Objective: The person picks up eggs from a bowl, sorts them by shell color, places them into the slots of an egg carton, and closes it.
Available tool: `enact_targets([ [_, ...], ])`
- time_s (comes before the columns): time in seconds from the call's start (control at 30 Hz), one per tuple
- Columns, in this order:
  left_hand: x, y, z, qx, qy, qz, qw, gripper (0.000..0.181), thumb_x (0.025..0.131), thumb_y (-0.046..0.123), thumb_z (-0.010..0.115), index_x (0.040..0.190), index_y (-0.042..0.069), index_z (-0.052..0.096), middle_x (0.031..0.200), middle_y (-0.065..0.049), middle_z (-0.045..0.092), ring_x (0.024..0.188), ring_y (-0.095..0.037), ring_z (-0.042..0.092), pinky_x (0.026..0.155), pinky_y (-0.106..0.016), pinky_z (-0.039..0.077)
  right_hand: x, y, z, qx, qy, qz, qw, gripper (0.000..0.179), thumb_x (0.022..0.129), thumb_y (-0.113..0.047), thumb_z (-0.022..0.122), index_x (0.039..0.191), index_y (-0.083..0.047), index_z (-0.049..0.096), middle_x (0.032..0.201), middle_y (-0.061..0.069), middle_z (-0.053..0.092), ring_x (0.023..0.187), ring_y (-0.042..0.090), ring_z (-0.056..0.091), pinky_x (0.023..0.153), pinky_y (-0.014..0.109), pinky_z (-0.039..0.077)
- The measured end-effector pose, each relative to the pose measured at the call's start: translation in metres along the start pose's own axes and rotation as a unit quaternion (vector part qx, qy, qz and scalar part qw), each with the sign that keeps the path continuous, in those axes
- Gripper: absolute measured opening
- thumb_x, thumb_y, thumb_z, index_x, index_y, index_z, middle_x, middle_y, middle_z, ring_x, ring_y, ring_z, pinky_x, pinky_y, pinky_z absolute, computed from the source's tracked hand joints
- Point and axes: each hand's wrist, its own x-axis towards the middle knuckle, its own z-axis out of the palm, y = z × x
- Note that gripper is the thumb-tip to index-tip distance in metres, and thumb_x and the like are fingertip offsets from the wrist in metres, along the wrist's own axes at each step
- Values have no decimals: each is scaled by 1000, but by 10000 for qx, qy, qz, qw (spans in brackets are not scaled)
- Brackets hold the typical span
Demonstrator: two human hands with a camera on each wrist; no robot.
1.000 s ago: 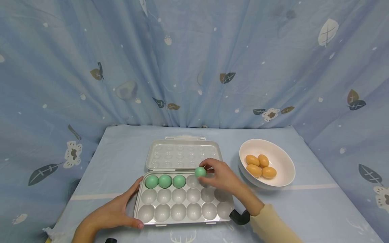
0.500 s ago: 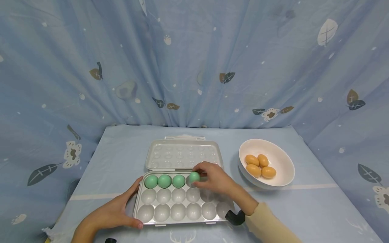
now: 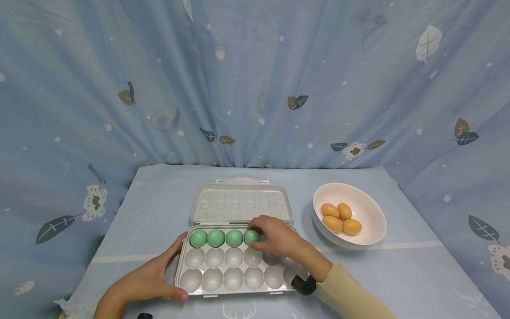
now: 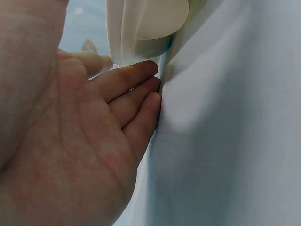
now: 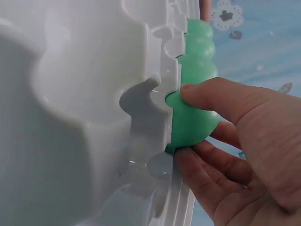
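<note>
In the head view, a white egg tray (image 3: 233, 267) lies open on the cloth, its lid (image 3: 241, 201) folded back behind it. My right hand (image 3: 275, 237) pinches a green egg (image 3: 252, 237) between thumb and fingers; the egg sits down in a back-row hollow. Three other green eggs fill the hollows to its left, including the nearest green egg (image 3: 234, 238). In the right wrist view, the thumb presses the pinched egg's side and the fingertips lie at the hollow's rim. My left hand (image 3: 145, 274) spans the tray's left end, fingers loosely straight, thumb at the front corner.
A white bowl (image 3: 374, 221) with several orange-yellow eggs (image 3: 332, 223) stands right of the tray. A light blue cloth (image 3: 167, 190) covers the table, and a patterned blue curtain (image 3: 247, 79) hangs behind it.
My right hand has moved left and down, bringing the green egg from above the back row into the hollow beside the other three. My left hand has stayed at the tray.
</note>
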Motion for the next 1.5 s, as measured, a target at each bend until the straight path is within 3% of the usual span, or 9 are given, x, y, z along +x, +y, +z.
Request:
enact_targets([
  [0.23, 2, -2, 0, 119, 19, -204, 9997, 134, 72, 40, 95, 168, 29, 3, 168, -12, 29, 149, -36, 31, 111, -24, 36, 0, -1, 1, -110, -27, -5, 9999, 30, 87, -24, 84, 112, -16, 72, 100, -7, 69, 88, 11, 62, 80, 25, 51],
  [0.43, 1, -2, 0, 50, -17, -200, 9998, 134, 72, 39, 95, 168, 28, 2, 169, -13, 28, 149, -37, 30, 110, -23, 36, -3, -1, -3, -34, 39, -11, 10000, 33, 87, -25, 83, 116, -13, 71, 104, -4, 71, 91, 11, 64, 82, 26, 53],
  [0.67, 0, 0, 0, 53, -96, -228, 9997, 135, 73, 39, 95, 168, 28, -1, 168, -16, 28, 149, -42, 29, 112, -36, 39, -10, 5, -15, 267, 290, 132, 9991, 40, 89, -23, 81, 125, -9, 70, 118, 3, 73, 99, 18, 70, 87, 33, 56],
  [0.9, 1, -4, 0, -59, -62, -246, 9997, 133, 73, 37, 95, 167, 30, 1, 169, -13, 27, 150, -30, 29, 109, -20, 34, -18, 14, -39, 474, 758, 348, 9954, 42, 92, -22, 80, 128, -5, 67, 125, 10, 70, 107, 29, 71, 92, 40, 58],
  [1.0, 2, -5, 0, -68, -68, -270, 9996, 133, 74, 37, 95, 167, 32, 0, 169, -12, 27, 150, -24, 28, 109, -19, 33, -22, 19, -48, 474, 989, 483, 9928, 41, 92, -21, 80, 128, -6, 67, 124, 11, 70, 108, 32, 70, 92, 43, 58],
  [1.13, 2, -4, 0, -38, -78, -265, 9996, 134, 73, 38, 95, 167, 32, 0, 169, -12, 28, 151, -29, 29, 110, -20, 34, -30, 27, -62, 381, 1278, 729, 9884, 42, 91, -24, 81, 128, -7, 68, 123, 9, 71, 109, 31, 70, 94, 44, 57],
  [1.27, 2, -3, 0, -18, -117, -285, 9995, 134, 73, 38, 95, 167, 32, -1, 169, -13, 27, 150, -39, 27, 111, -25, 36, -37, 36, -74, 336, 1532, 1007, 9825, 45, 91, -25, 81, 130, -7, 67, 124, 10, 71, 111, 31, 71, 95, 44, 57],
  [1.33, 2, -2, 0, -13, -135, -297, 9995, 134, 74, 38, 94, 167, 31, -2, 169, -16, 27, 150, -41, 27, 112, -33, 37, -41, 42, -80, 290, 1632, 1118, 9798, 44, 92, -25, 80, 130, -7, 67, 125, 11, 71, 111, 31, 71, 95, 44, 57],
  [1.5, 2, 0, 0, 50, -144, -421, 9990, 134, 73, 40, 94, 167, 32, -1, 168, -18, 28, 151, -40, 27, 113, -42, 38, -54, 60, -93, 216, 1722, 1427, 9744, 44, 93, -24, 79, 130, -6, 67, 127, 15, 70, 114, 33, 69, 97, 46, 56],
])
